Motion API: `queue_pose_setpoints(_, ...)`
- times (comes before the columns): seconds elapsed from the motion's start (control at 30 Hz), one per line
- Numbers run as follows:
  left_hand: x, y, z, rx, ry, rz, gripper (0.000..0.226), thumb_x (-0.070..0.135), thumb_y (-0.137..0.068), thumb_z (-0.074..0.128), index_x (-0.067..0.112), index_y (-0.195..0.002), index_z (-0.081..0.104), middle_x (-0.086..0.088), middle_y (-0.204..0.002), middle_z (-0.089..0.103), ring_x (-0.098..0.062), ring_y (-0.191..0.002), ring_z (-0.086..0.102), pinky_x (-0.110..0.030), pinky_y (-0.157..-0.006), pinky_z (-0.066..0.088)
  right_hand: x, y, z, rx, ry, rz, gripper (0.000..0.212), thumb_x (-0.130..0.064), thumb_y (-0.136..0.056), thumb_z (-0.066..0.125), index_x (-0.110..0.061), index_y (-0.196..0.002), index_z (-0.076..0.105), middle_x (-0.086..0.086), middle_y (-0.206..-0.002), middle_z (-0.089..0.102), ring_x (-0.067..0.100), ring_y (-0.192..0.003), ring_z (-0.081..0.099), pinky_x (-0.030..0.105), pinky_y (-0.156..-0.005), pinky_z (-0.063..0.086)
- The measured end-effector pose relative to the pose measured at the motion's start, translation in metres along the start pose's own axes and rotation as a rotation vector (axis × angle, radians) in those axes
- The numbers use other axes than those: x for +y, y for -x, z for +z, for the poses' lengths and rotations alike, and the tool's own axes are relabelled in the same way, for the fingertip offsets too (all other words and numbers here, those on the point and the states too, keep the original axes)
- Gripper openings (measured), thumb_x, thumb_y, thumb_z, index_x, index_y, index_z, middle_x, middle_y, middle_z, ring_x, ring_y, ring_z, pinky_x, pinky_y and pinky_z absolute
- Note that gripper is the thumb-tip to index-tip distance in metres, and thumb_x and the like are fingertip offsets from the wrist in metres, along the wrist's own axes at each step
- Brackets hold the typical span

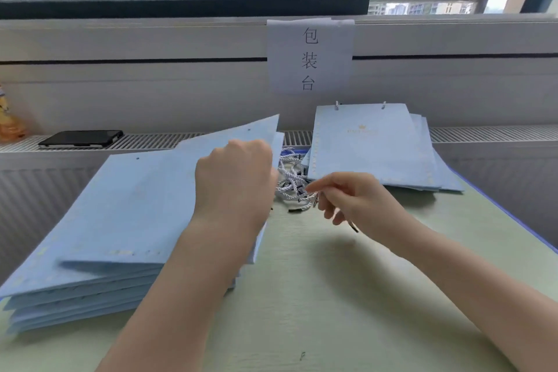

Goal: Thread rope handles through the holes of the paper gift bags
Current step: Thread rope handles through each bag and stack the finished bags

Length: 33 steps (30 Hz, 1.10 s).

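Observation:
A thick stack of flat light-blue paper gift bags lies on the left of the table. My left hand grips the right edge of the top bag and tilts it up; small punched holes show near its far edge. A tangled pile of white rope handles with black tips lies in the middle. My right hand pinches a rope at the pile's near edge, and a black tip hangs below its fingers. A smaller stack of bags with ropes through the top one lies at the back right.
The pale green table has a blue edge on the right. A black phone rests on the radiator grille at the back left. A paper sign hangs on the wall under the window. An orange object stands at the far left.

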<state>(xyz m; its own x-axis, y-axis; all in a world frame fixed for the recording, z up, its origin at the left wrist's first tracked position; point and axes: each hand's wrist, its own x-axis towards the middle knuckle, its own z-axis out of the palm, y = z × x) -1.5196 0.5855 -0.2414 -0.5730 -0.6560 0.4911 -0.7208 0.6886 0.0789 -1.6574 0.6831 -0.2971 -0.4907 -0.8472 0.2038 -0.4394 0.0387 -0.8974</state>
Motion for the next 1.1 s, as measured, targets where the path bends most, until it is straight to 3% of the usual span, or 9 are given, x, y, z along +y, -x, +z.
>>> queue_pose_setpoints(0.07,0.013,0.007,-0.001,0.071,0.038,0.084,0.019,0.027,-0.091,0.043,0.02,-0.084,0.058,0.0,-0.07,0.043,-0.027,-0.069,0.043,-0.029,-0.059,0.031,-0.008,0.0,-0.004,-0.061,-0.34,0.129,0.025,-0.021,-0.098,0.046,-0.012,-0.096,0.069,0.004,-0.081,0.065,0.012,-0.072,0.062,0.026,-0.067,0.053)
queue_pose_setpoints(0.17,0.027,0.017,0.006,0.171,0.061,0.26,0.018,0.027,-0.078,0.051,0.02,-0.066,0.062,0.003,-0.054,0.048,-0.021,-0.05,0.034,-0.021,-0.045,0.015,-0.011,-0.003,-0.012,-0.178,-0.647,0.218,0.061,-0.056,-0.081,0.046,-0.003,-0.106,0.065,0.008,-0.096,0.067,0.018,-0.088,0.064,0.036,-0.075,0.056)
queue_pose_setpoints(0.27,0.034,0.021,0.016,0.179,0.168,0.399,0.023,0.034,-0.075,0.049,0.023,-0.061,0.063,0.006,-0.051,0.051,-0.018,-0.044,0.043,-0.019,-0.044,0.02,-0.011,-0.001,-0.015,-0.139,-0.665,0.161,0.042,-0.039,-0.089,0.051,0.003,-0.089,0.059,0.008,-0.075,0.066,0.018,-0.069,0.065,0.029,-0.062,0.053)
queue_pose_setpoints(0.37,0.037,0.023,0.02,0.087,0.359,0.427,0.043,0.044,-0.086,0.027,0.025,-0.08,0.065,0.007,-0.072,0.063,-0.018,-0.07,0.06,-0.027,-0.055,0.039,-0.007,-0.004,-0.022,0.021,-0.619,0.157,0.02,-0.01,-0.097,0.046,0.0,-0.085,0.059,0.01,-0.071,0.063,0.019,-0.061,0.063,0.029,-0.06,0.053)
queue_pose_setpoints(0.53,0.017,0.005,0.03,0.129,0.466,0.185,0.041,0.036,-0.095,0.037,0.015,-0.125,0.057,-0.005,-0.117,0.061,-0.027,-0.113,0.05,-0.038,-0.091,0.038,-0.01,-0.009,-0.061,0.263,-0.615,0.241,0.024,-0.024,-0.095,0.052,-0.007,-0.095,0.068,0.008,-0.085,0.074,0.022,-0.071,0.071,0.032,-0.057,0.058)
queue_pose_setpoints(0.73,0.001,-0.008,0.026,0.063,0.949,-0.164,0.058,0.031,-0.096,0.05,0.019,-0.146,0.025,-0.001,-0.128,0.045,-0.007,-0.095,0.052,-0.013,-0.079,0.035,-0.005,-0.004,-0.106,0.039,-0.422,0.372,0.029,-0.031,-0.091,0.055,-0.008,-0.1,0.07,0.01,-0.094,0.073,0.024,-0.075,0.071,0.036,-0.066,0.059)
queue_pose_setpoints(0.8,-0.003,-0.012,0.032,-0.026,1.119,-0.209,0.063,0.029,-0.093,0.058,0.023,-0.146,0.025,0.001,-0.128,0.046,-0.004,-0.104,0.053,-0.017,-0.089,0.042,-0.002,-0.002,-0.107,0.015,-0.335,0.363,0.031,-0.034,-0.09,0.057,-0.008,-0.097,0.071,0.011,-0.096,0.073,0.026,-0.077,0.071,0.038,-0.068,0.059)
queue_pose_setpoints(0.97,-0.001,-0.01,0.045,-0.103,1.219,-0.224,0.035,0.018,-0.085,0.066,0.032,-0.114,0.053,-0.007,-0.126,0.057,-0.03,-0.118,0.054,-0.05,-0.098,0.046,0.009,-0.012,-0.104,0.257,0.525,0.219,0.048,-0.044,-0.096,0.045,-0.007,-0.071,0.063,0.005,-0.069,0.064,0.026,-0.067,0.058,0.032,-0.066,0.043)
queue_pose_setpoints(1.1,0.009,-0.006,0.052,-0.162,1.222,-0.166,0.028,0.007,-0.092,0.059,0.032,-0.105,0.053,0.002,-0.127,0.054,-0.022,-0.121,0.051,-0.045,-0.1,0.045,0.01,-0.014,-0.109,0.486,0.306,-0.07,0.019,-0.008,-0.095,0.049,-0.009,-0.089,0.067,0.002,-0.08,0.07,0.009,-0.066,0.059,0.022,-0.07,0.05)
